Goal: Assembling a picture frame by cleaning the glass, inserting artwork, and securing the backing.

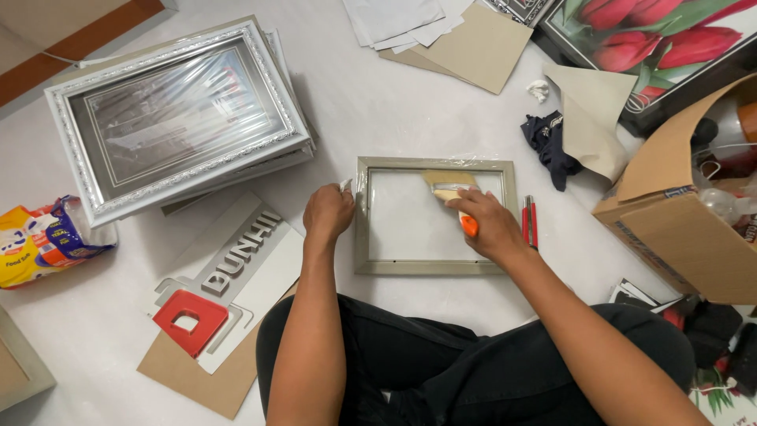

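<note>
A small grey-green picture frame (435, 267) lies flat on the white floor in front of me, with clear film over its upper edge. My right hand (490, 225) grips a paintbrush (451, 186) with an orange handle; its bristles rest on the frame's glass near the top. My left hand (329, 211) is closed on the frame's upper left corner, pinching a bit of the film there. A red-handled tool (529, 220) lies just right of the frame.
A stack of silver frames wrapped in film (177, 114) sits at upper left. Cardboard with a red and white sign (229, 272) lies at left, a snack bag (43, 241) farther left. A cardboard box (694, 229) and a tulip picture (654, 35) are at right, a dark cloth (548, 142) between.
</note>
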